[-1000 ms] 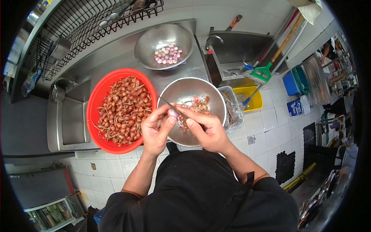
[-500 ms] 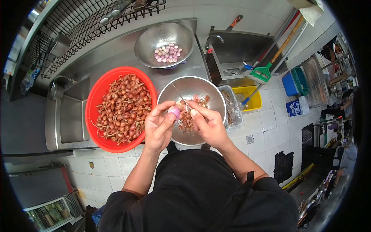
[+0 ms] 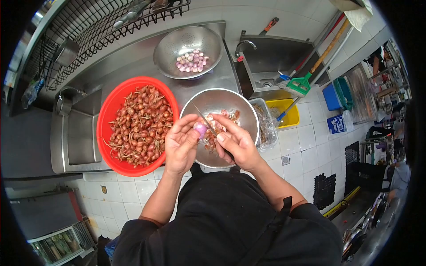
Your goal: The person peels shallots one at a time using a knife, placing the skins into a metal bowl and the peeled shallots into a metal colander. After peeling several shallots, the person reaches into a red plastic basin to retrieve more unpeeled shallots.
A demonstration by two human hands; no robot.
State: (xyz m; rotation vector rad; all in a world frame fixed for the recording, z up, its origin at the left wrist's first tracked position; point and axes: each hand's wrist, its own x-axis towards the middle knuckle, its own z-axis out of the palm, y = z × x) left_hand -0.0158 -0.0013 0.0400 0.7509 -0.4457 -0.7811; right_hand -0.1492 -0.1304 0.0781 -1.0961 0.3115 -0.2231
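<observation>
Between the thumb and fingers of my left hand is a peeled purple shallot. My right hand grips a small knife, its blade pointing up and to the left, close beside the shallot. Both hands are over the near part of a steel bowl that has brown skins and peelings in it. To the left, a red basin is heaped with unpeeled shallots. Behind, a steel colander holds several peeled shallots.
A clear plastic container stands right of the bowl, near a yellow tub. Sinks lie at the left and back right. A wire rack hangs above the counter. A green brush leans by the right sink.
The knife has turned in my right hand, so that more of its blade shows beside the shallot. My left hand keeps its hold on the shallot.
</observation>
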